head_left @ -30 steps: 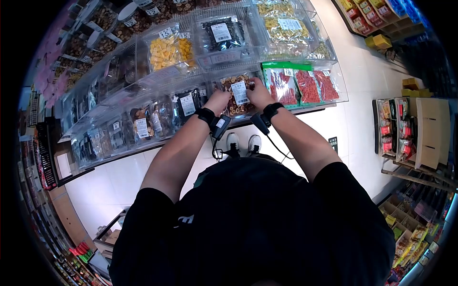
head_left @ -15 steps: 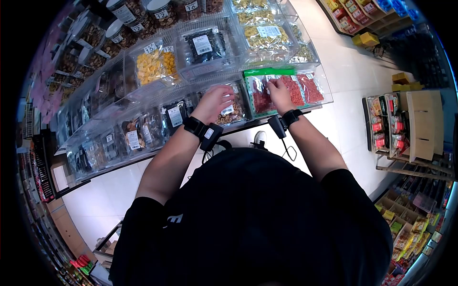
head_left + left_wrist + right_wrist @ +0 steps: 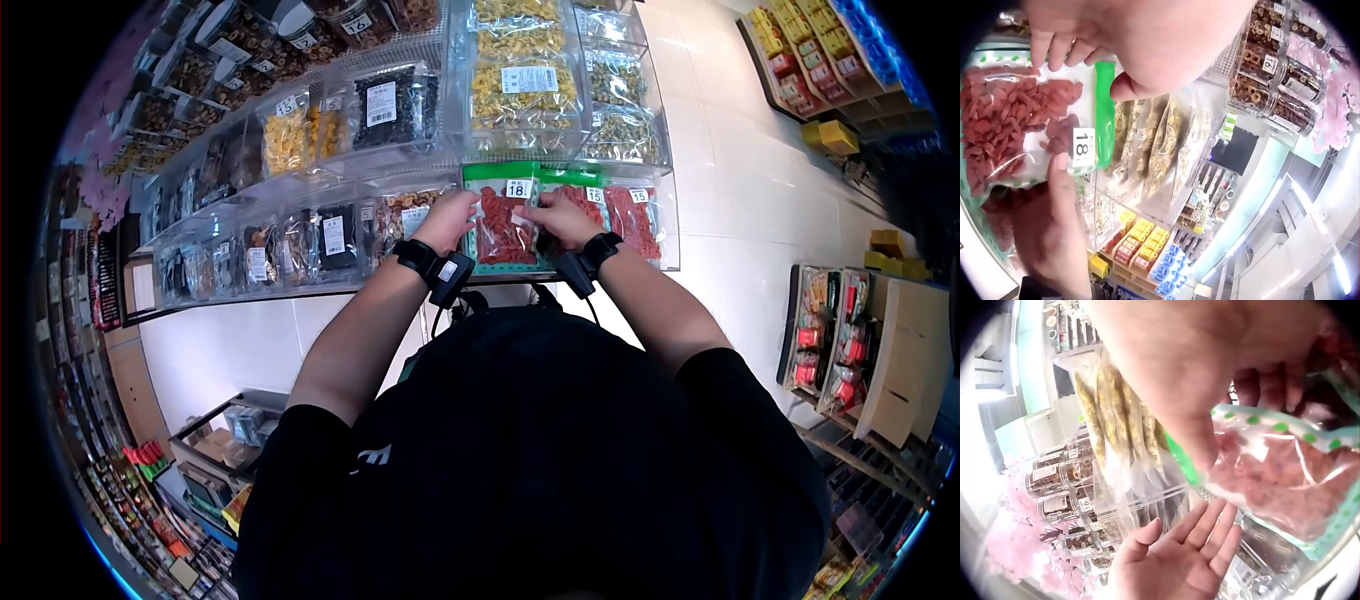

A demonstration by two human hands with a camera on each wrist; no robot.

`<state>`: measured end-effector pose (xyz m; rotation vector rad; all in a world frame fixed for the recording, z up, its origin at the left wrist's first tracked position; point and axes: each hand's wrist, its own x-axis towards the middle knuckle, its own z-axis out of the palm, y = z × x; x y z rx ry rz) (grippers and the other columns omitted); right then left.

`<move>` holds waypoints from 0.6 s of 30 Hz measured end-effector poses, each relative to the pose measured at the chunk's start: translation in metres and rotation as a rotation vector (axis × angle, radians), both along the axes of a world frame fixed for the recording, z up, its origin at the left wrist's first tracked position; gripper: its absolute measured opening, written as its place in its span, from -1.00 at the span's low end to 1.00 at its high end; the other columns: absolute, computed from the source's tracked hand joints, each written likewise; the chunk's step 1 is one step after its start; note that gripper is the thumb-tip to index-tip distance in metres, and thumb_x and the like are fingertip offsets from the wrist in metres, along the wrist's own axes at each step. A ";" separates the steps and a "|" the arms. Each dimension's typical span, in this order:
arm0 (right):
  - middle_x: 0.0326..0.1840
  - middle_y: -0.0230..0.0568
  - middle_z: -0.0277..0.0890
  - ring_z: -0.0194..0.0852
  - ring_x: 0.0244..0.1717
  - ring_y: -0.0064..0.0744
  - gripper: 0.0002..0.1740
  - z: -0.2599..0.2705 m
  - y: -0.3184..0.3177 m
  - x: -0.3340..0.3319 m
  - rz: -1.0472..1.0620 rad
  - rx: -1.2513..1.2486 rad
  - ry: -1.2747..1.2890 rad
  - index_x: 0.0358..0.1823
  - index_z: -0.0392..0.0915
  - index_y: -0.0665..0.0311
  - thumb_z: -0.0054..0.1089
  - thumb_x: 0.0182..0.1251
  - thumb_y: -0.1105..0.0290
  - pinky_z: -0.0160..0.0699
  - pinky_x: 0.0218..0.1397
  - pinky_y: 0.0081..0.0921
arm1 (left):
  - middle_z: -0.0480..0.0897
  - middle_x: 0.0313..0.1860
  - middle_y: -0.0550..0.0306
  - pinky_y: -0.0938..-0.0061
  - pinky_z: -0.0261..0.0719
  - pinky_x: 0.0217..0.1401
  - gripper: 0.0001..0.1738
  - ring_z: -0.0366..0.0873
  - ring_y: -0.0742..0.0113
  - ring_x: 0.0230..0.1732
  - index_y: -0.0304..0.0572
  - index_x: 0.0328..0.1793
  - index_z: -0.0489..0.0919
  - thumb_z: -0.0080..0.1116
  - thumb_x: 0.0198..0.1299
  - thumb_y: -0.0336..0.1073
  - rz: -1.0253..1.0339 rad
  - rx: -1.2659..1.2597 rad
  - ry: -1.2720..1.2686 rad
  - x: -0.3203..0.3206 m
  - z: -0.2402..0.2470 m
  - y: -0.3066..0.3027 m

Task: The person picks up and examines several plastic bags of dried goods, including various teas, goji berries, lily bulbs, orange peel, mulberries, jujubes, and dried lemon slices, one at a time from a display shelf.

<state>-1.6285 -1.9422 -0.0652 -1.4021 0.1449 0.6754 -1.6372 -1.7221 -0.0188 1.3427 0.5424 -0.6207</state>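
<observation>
A clear zip bag of red dried fruit (image 3: pixel 503 225), with a green top strip and an "18" label, stands at the front of the display. My right hand (image 3: pixel 568 222) grips its right side, the thumb (image 3: pixel 1200 450) on the front face and the other fingers round the edge. On the opposite side is my left hand (image 3: pixel 448 222), palm turned inward. Its fingers (image 3: pixel 1057 50) are fairly straight at the bag's edge, and the thumb (image 3: pixel 1124 87) lies by the green strip (image 3: pixel 1104 115).
More bags of red fruit (image 3: pixel 630 222) stand to the right, marked "15". Left is a bag of brown rings (image 3: pixel 408 215). Behind rise clear bins with yellow bags (image 3: pixel 525 95) and a black-filled bag (image 3: pixel 390 105). Jars (image 3: pixel 235 40) stand at the back left.
Both hands have left the bag of brown rings and moved right to the red fruit bag. The right hand went first, and the left followed. The head view has shifted right.
</observation>
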 end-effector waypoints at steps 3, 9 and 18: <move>-0.56 -0.47 0.37 0.22 -0.58 -0.65 -0.68 0.004 -0.008 0.003 0.210 -0.133 0.039 -0.28 0.54 0.24 0.27 0.22 0.11 0.24 -0.52 -0.65 | 0.44 0.07 0.19 0.38 0.31 0.18 -0.63 0.34 0.35 0.15 -0.15 0.09 0.40 0.03 0.21 -0.17 0.031 0.062 0.014 -0.005 -0.006 -0.005; -0.20 -0.45 0.51 0.43 -0.22 -0.62 -0.75 0.017 -0.020 -0.007 0.085 0.076 0.192 -0.06 0.51 0.14 0.17 0.32 0.21 0.38 -0.13 -0.61 | 0.52 0.07 0.21 0.25 0.27 0.24 -0.61 0.41 0.36 0.13 -0.07 0.19 0.38 -0.03 0.29 -0.13 0.145 -0.127 -0.037 -0.017 -0.005 0.001; 0.14 -0.21 0.42 0.37 0.14 -0.41 -0.50 0.136 0.008 -0.034 -0.116 0.354 -0.089 0.24 0.28 0.32 -0.11 0.46 0.09 0.27 0.27 -0.43 | 0.47 0.25 0.17 -0.19 0.18 0.26 -0.37 0.42 0.22 0.25 0.08 0.38 0.23 -0.34 0.36 0.24 -0.039 -0.203 -0.153 -0.041 0.109 -0.024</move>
